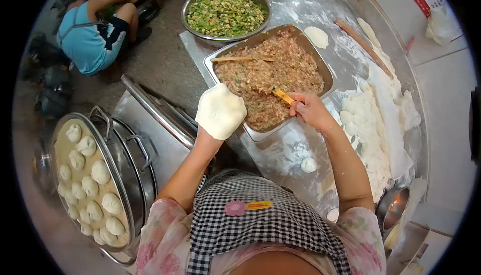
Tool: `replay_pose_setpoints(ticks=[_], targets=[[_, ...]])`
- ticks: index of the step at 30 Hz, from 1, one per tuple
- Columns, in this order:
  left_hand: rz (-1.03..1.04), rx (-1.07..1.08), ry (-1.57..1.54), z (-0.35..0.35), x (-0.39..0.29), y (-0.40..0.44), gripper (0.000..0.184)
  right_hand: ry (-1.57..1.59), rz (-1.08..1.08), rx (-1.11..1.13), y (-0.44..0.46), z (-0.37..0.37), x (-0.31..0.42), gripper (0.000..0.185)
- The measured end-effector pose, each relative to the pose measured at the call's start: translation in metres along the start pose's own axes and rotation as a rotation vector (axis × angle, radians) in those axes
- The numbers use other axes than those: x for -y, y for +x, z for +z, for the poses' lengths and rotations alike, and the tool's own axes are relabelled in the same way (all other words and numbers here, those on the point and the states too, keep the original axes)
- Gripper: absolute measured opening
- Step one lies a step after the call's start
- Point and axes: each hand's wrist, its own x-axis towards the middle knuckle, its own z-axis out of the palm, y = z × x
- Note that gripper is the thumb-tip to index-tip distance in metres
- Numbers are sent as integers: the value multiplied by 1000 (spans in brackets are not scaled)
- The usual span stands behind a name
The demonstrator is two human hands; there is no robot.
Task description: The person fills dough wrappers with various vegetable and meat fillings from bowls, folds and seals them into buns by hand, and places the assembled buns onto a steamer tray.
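Observation:
A flat round dough wrapper [221, 110] rests on my left hand [206, 137]. It covers nearly the whole palm and hides the fingers. My right hand [311, 109] is closed around the yellow handle [283, 96] of a filling tool, whose working end is sunk in the meat filling [273, 74] and hidden. The filling lies in a rectangular metal tray [324, 64] in front of me, to the right of the wrapper. A wooden stick [233, 59] lies across the filling at its left side.
A metal bowl of chopped greens [225, 14] stands behind the tray. On the floury metal table [285, 155] are a dough ball [308, 165], another wrapper [316, 37], a rolling pin [365, 48] and a dough mass [366, 124]. Left, a steamer [131, 195] holds several buns [93, 210]. A person [90, 37] crouches beyond.

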Motion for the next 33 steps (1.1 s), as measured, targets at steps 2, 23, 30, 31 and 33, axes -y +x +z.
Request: replay_pose_setpoints(ticks=[2, 23, 30, 31, 33], targets=[[-72, 4, -58, 1, -1, 4, 10, 165, 32, -1, -1, 8, 10, 35], [-336, -263, -1623, -30, -27, 29, 54, -761, -575, -300, -76, 1, 75, 46], [-257, -390, -1228, -10, -20, 26, 52, -506, -507, -222, -73, -22, 74, 44], [-256, -341, -1354, -8, -19, 25, 52, -508, -501, -210, -69, -13, 73, 43], [-256, -239, -1604, -5, -16, 22, 53, -425, -458, -182, -69, -6, 75, 42]])
